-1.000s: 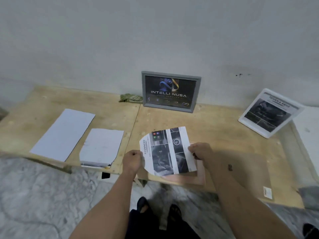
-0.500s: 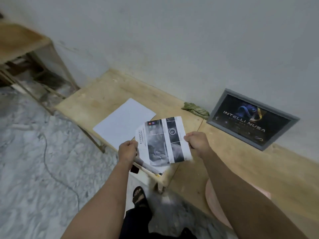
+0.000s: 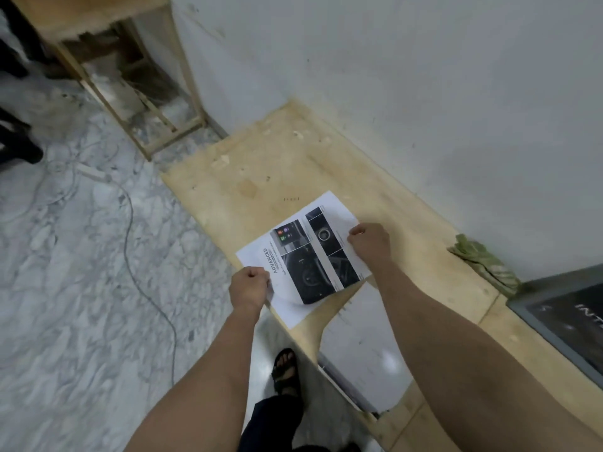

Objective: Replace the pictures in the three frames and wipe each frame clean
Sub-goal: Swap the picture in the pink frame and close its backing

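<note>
Frames are what this job turns on, yet only the corner of a grey frame (image 3: 567,324) leaning at the wall shows at the right edge now, the view having swung left off the middle of the counter (image 3: 261,177) within the last second. On that plywood counter a pale sheet (image 3: 362,350) lies near the front edge, and a crumpled green cloth (image 3: 483,259) sits against the wall beside the frame. Smaller, the printed picture (image 3: 306,256), held up a second ago, now lies low over the left stretch of counter, probably the removed print being set aside. Left hand (image 3: 249,287) pinches its near corner, right hand (image 3: 370,241) its far edge, fingers closed on paper.
</note>
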Action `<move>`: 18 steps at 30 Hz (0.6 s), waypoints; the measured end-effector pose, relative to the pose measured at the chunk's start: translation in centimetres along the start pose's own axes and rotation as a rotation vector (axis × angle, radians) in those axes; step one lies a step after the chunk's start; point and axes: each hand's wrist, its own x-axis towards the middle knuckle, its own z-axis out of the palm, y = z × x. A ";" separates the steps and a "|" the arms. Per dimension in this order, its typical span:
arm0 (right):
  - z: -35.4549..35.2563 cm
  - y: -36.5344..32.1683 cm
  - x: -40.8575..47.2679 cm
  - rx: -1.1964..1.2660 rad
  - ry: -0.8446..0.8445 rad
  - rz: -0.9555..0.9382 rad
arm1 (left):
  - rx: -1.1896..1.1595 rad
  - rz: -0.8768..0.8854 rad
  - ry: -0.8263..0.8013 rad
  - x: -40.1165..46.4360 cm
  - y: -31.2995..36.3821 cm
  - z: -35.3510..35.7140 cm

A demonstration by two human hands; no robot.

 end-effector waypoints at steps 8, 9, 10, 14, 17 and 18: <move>1.1 0.3 1.0 -0.163 -0.055 -0.037 | 0.215 0.001 0.013 -0.7 -0.5 -0.7; 0.8 0.9 0.8 -0.177 -0.070 -0.042 | 0.245 -0.002 0.011 -1.2 -0.7 -0.8; 0.4 1.4 0.5 -0.195 -0.087 -0.058 | 0.256 -0.004 0.015 -1.7 -1.0 -0.8; -1.5 4.7 -1.6 -0.283 -0.141 -0.122 | 0.281 0.012 0.009 -4.2 -2.9 -0.3; -3.2 9.0 -3.5 -0.371 -0.204 -0.108 | 0.260 -0.051 -0.066 -7.6 -5.5 0.9; -3.9 10.4 -4.2 -0.408 -0.227 -0.084 | 0.251 -0.084 -0.104 -8.9 -6.4 1.4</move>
